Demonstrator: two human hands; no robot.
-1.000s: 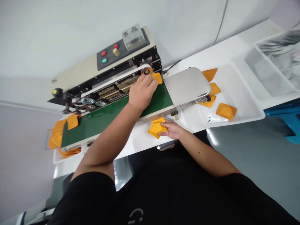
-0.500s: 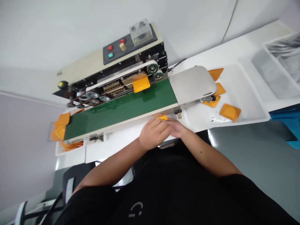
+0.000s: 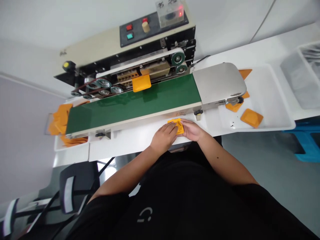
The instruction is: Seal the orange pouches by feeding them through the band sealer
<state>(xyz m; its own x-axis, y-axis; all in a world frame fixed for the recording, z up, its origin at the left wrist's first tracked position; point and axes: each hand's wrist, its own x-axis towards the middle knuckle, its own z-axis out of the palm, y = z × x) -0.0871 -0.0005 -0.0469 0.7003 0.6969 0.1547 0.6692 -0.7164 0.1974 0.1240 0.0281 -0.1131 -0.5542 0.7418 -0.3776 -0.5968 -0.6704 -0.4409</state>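
Both my hands are together on the white table edge, gripping a folded orange pouch from either side. My left hand holds its left end, and my right hand holds its right end. My fingers hide part of the pouch. Another orange pouch lies at the edge of the green conveyor belt, against the heat-sealing section of a band sealer. Neither hand touches the sealer.
A steel plate ends the belt above a white tray holding several orange pouches. Further orange pouches lie in a white bin at the belt's left end. A grey bin, a black chair and a blue stool stand nearby.
My left hand has come back from the sealer to the pouch on the table, joining my right hand. The pouch at the sealer has travelled left along the belt.
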